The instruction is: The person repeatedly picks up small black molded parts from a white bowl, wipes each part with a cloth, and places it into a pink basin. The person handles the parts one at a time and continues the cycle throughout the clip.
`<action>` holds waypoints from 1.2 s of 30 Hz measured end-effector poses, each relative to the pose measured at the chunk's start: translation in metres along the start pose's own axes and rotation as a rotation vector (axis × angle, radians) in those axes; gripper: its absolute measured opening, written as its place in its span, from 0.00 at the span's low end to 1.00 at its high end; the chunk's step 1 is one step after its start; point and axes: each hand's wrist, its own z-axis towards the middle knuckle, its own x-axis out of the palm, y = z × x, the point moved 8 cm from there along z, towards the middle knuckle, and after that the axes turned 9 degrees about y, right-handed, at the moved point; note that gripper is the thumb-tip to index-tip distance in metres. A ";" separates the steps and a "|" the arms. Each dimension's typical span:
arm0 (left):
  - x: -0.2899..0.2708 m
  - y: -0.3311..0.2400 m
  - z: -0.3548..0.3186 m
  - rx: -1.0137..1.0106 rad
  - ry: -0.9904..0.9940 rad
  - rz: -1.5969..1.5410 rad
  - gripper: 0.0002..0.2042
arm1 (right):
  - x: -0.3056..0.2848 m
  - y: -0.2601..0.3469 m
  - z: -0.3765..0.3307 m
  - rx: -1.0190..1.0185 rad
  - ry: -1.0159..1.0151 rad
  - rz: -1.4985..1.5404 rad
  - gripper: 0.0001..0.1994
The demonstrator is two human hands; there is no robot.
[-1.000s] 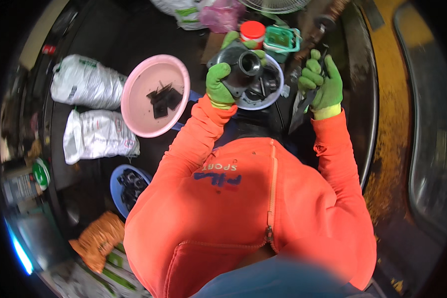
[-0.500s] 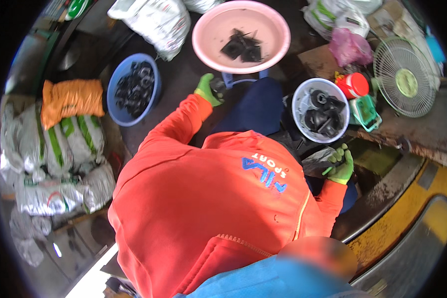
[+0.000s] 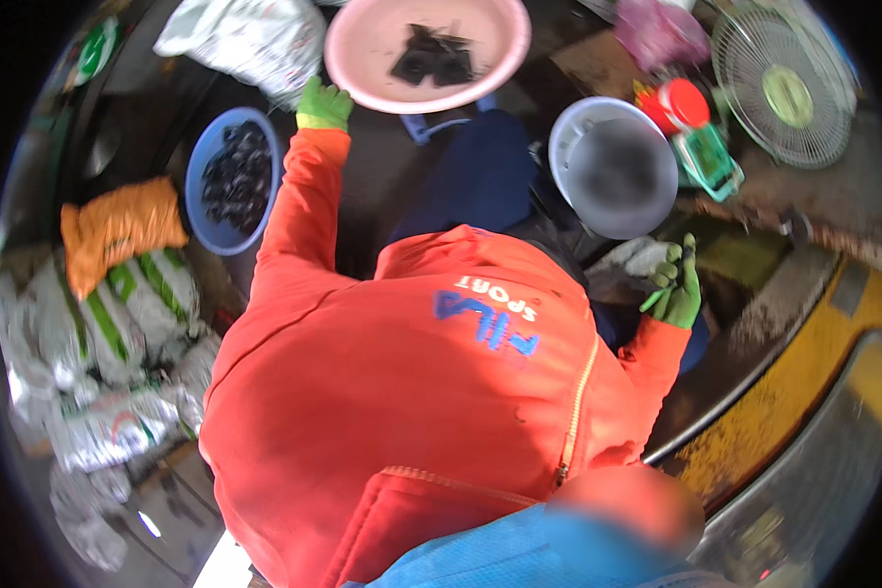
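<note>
Black parts (image 3: 235, 178) crowd our blue basin (image 3: 221, 239), left; black pieces (image 3: 434, 61) lie in the pink basin (image 3: 370, 47), top centre: work looks unfinished. We cannot tell whether our left hand (image 3: 324, 104) or right hand (image 3: 677, 288) grips anything.

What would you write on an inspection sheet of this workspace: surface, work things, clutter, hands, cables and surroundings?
Surface: dark floor, seen between basins.
Work things: pink basin with dark pieces; blue basin with black parts; pale-blue basin, contents blurred.
Clutter: white sack, orange bag, green basket.
Hands: gloved left hand near white sack and pink basin; gloved right hand partly curled; whether either holds anything is unclear.
Cables: nothing seen clearly.
Surroundings: fan, upper right; yellow edge, lower right.
</note>
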 end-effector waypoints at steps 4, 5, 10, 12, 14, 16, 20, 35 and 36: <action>0.200 0.117 -0.085 0.058 1.084 0.420 0.23 | -0.004 0.001 -0.020 -0.075 -0.004 0.035 0.16; 0.240 0.150 -0.125 0.227 1.417 0.765 0.24 | -0.009 -0.001 -0.022 -0.097 -0.042 0.126 0.15; 0.327 0.297 -0.215 0.187 1.539 1.462 0.26 | -0.020 -0.010 -0.023 -0.151 -0.151 0.141 0.11; 0.347 0.329 -0.243 0.505 1.596 1.638 0.32 | -0.023 -0.013 -0.025 -0.131 -0.235 0.113 0.12; 0.354 0.355 -0.260 0.681 1.538 1.761 0.33 | -0.025 -0.013 -0.027 -0.124 -0.324 0.051 0.13; 0.357 0.377 -0.270 0.783 1.539 1.910 0.32 | -0.023 -0.016 -0.025 -0.100 -0.370 0.037 0.14; 0.362 0.397 -0.269 0.798 1.572 2.107 0.26 | -0.014 -0.028 -0.013 -0.046 -0.386 -0.042 0.17; 0.387 0.197 -0.342 0.264 1.549 0.552 0.28 | 0.104 -0.005 -0.013 -0.812 0.003 -1.172 0.24; 0.385 0.194 -0.352 0.226 1.556 0.539 0.29 | 0.109 0.002 -0.009 -0.803 -0.078 -1.253 0.24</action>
